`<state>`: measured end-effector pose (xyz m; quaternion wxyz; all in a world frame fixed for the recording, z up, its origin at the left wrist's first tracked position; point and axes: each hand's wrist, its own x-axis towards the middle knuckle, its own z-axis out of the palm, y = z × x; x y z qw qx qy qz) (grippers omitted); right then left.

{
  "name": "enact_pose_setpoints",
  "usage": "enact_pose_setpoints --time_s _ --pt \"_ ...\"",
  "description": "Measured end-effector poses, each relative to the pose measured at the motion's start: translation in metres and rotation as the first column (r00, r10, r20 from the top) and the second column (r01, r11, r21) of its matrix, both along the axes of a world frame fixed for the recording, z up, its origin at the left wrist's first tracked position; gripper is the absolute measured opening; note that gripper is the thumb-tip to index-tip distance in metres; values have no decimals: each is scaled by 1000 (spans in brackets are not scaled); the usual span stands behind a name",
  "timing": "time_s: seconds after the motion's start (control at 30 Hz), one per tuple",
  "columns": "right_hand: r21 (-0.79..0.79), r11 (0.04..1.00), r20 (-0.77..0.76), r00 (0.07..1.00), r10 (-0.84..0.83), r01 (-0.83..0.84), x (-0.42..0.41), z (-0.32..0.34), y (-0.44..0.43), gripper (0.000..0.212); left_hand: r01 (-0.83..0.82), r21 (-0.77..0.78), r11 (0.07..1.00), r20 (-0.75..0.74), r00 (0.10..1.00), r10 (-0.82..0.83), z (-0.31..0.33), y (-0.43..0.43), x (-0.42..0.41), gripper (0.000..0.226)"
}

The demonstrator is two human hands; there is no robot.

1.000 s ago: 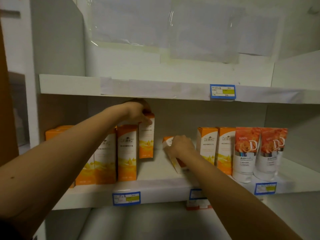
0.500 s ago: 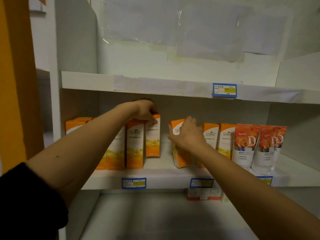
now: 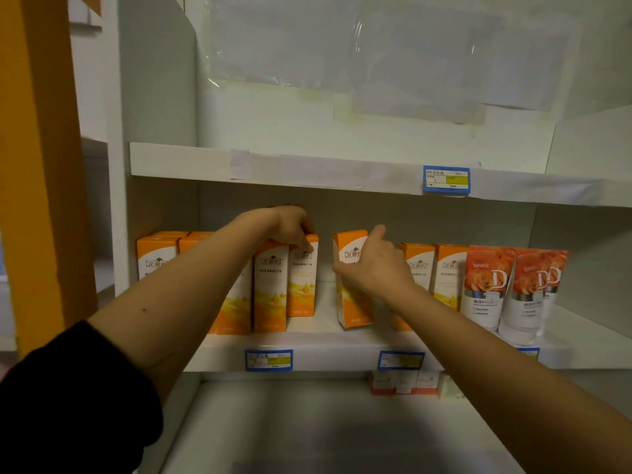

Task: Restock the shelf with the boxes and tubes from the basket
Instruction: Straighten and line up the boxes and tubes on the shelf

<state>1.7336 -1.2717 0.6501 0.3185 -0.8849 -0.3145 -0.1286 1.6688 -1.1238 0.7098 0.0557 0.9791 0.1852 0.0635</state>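
Left hand (image 3: 290, 224) grips rear box (image 3: 304, 278), right hand (image 3: 372, 268) grips tilted box (image 3: 350, 248), between neighbouring boxes (image 3: 419, 268) and tubes (image 3: 485, 289).

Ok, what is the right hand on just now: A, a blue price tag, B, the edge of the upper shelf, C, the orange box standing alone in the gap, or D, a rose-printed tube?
C: the right hand grips the lone orange box in the gap on the shelf. The tubes stand further right, untouched, and the left hand grips another box.
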Motion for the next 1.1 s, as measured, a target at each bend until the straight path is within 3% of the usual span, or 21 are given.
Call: enact_pose_setpoints --time_s 0.2,0.43,1.1 --pt "-8 999 8 999 36 -36 -15 1 10 76 -14 -69 998 80 997 20 5 5 -15 47" --pt "1 996 -26 996 86 -86 -34 -5 29 76 -55 -83 995 253 965 74 10 20 -44 38" --pt "-60 984 -46 986 162 -165 -41 -18 35 54 -44 42 998 252 967 32 7 26 -65 39"
